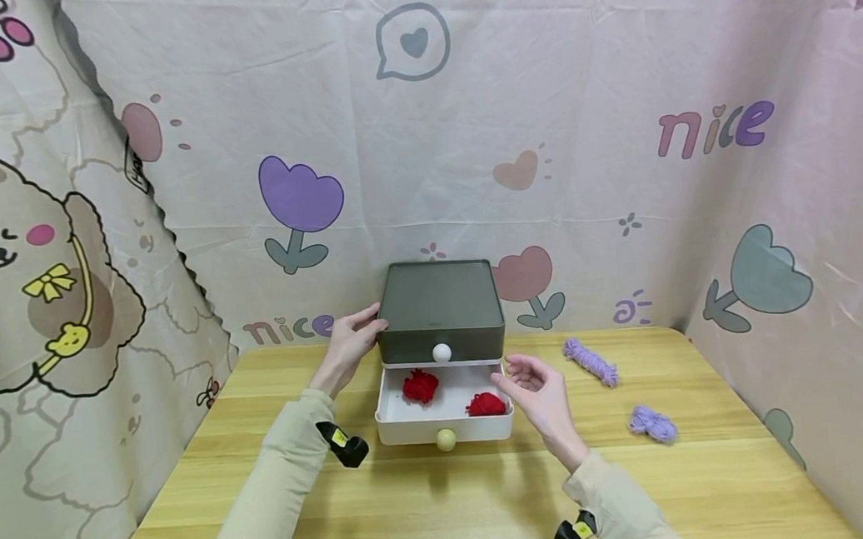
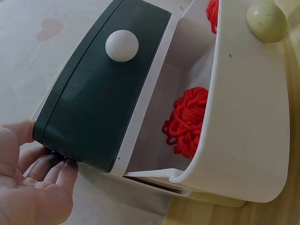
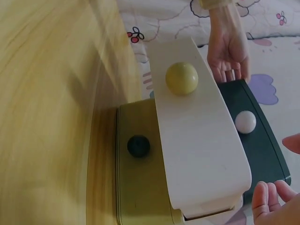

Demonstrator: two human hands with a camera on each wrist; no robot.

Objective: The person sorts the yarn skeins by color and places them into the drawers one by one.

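A small drawer unit stands on the table, its dark green top section (image 1: 441, 298) bearing a white knob (image 1: 441, 353). Below that, a white drawer (image 1: 411, 432) with a pale yellow knob (image 1: 446, 440) is pulled out. Inside it lie two red yarn bundles, one (image 1: 420, 386) toward the back left and one (image 1: 486, 404) at the front right. My left hand (image 1: 350, 344) rests on the green section's left side, fingertips against it. Beside the drawer's right edge, my right hand (image 1: 544, 395) is held with fingers loosely bent and nothing between them.
Two lilac yarn bundles lie on the wooden table (image 1: 494, 516) to the right: a long twisted one (image 1: 592, 363) farther back and a shorter one (image 1: 653, 425) nearer. A closed yellow-green bottom drawer (image 3: 140, 187) with a dark knob (image 3: 138, 146) sits under the white one. Printed cloth (image 1: 422, 136) hangs behind.
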